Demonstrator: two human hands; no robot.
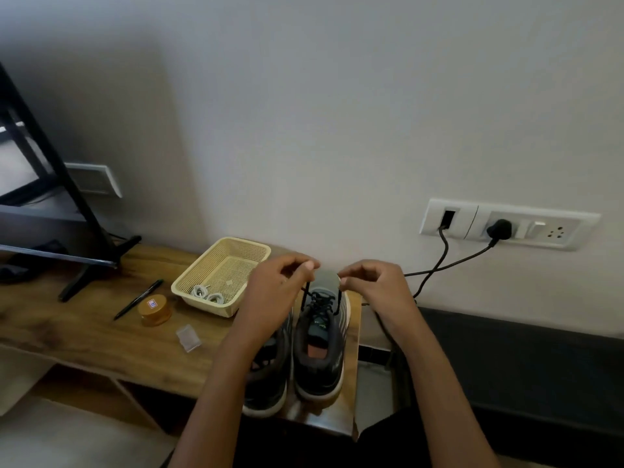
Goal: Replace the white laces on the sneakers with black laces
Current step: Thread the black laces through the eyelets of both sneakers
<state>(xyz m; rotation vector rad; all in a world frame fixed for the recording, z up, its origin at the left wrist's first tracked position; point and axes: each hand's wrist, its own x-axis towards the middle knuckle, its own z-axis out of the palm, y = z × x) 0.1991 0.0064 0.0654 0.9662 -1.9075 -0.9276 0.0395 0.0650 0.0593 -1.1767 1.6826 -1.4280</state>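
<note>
Left hand [280, 285]: pinches one black lace [319, 304] end above laced sneaker [320, 363]
Right hand [374, 285]: pinches other end, likewise
Laced sneaker: on tabletop [101, 332]
White laces [206, 294]: in basket [189, 285], left of sneaker

Wooden table [84, 339]: sneakers [320, 366], cream basket [206, 304], pen [138, 298], amber jar [154, 309], clear packet [188, 337], monitor stand foot [84, 282].

You are seeing a dim, soft picture with flat light. A broad grey shadow covers the wall [101, 113] at the left. The wide lens bends the socket plate [472, 219]. Your left hand [280, 288] and right hand [373, 287] look smeared, and the black lace [305, 297] they pinch melts into the dark sneaker [319, 373].
</note>
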